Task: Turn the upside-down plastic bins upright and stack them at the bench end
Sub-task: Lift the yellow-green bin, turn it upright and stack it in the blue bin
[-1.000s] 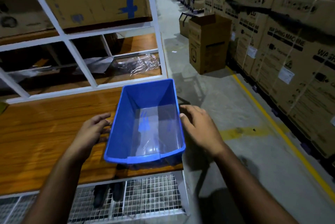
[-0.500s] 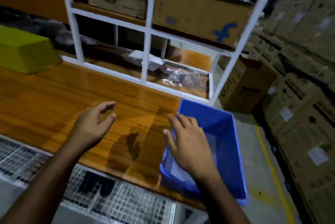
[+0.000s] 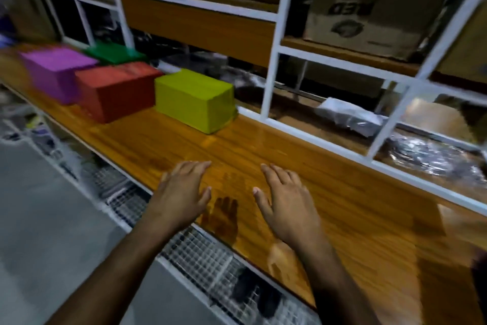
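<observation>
The wooden bench (image 3: 303, 156) runs from far left to near right, its long top bare in the middle, which leaves room to flip a bin without knocking another. Behind it a white metal rack (image 3: 274, 61) holds a cardboard box (image 3: 369, 8) on an upper shelf and crumpled plastic wrap (image 3: 350, 116) lower down, all out of the working path.

Four bins sit bottom-up at the far left of the bench, bases facing the ceiling and rims on the wood. The red bin (image 3: 116, 90) is the broadest in view, touching or just beside the purple bin (image 3: 55, 71) on its left; motion blur hides whether they meet. The yellow-green bin (image 3: 195, 100) stands nearest the hands, just beside the red one, so it is likely the next to be turned. The green bin (image 3: 116, 53) sits farthest back, behind the red and purple pair, mostly hidden.

No upright bin shows here; the bench end where they stack appears to lie off the right edge.

The left hand (image 3: 181, 193) and right hand (image 3: 287, 198) hover palm-down over the near edge of the bench, fingers spread and loose, holding nothing. Set apart side by side, they look ready to take a bin by its two long walls.
</observation>
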`<state>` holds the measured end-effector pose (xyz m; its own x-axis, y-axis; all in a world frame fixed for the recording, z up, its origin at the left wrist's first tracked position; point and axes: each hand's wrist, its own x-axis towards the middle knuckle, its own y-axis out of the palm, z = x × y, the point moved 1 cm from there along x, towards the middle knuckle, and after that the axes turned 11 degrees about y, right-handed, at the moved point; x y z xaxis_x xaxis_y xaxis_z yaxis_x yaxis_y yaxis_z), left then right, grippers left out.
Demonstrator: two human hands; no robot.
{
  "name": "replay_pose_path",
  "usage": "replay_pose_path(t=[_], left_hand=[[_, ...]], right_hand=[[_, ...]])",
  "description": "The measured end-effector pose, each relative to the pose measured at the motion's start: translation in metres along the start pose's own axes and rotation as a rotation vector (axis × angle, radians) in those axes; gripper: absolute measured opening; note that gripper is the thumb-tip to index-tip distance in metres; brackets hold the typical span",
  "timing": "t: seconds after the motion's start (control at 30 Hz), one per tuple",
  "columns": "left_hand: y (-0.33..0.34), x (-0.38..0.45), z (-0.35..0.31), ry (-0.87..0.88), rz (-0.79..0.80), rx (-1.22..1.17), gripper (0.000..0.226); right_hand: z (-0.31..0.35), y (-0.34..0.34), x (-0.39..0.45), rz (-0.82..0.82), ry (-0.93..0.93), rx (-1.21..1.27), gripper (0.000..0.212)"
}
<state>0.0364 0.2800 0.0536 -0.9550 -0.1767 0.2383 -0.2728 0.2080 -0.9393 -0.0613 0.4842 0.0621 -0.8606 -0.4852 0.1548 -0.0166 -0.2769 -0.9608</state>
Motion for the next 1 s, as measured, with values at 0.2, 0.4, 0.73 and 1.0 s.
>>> replay_pose_path(t=[0.2, 0.4, 0.73, 1.0], left_hand=[[-0.014, 0.048, 0.105, -0.027, -0.028, 0.048, 0.06], [-0.014, 0.111, 0.198, -0.022, -0.053, 0.05, 0.059], [-0.002, 0.199, 0.301, 0.038, 0.014, -0.061, 0.063], [0.015, 0.265, 0.374, 0.05, 0.139, -0.351, 0.062]], right_hand=[[0.083, 0.046, 0.1, 0.013, -0.049, 0.025, 0.057], [0.158, 0.089, 0.234, -0.019, -0.124, 0.01, 0.058], [0.213, 0.149, 0.411, -0.045, 0.0, -0.204, 0.053], [0.244, 0.161, 0.408, -0.124, 0.147, -0.349, 0.038]])
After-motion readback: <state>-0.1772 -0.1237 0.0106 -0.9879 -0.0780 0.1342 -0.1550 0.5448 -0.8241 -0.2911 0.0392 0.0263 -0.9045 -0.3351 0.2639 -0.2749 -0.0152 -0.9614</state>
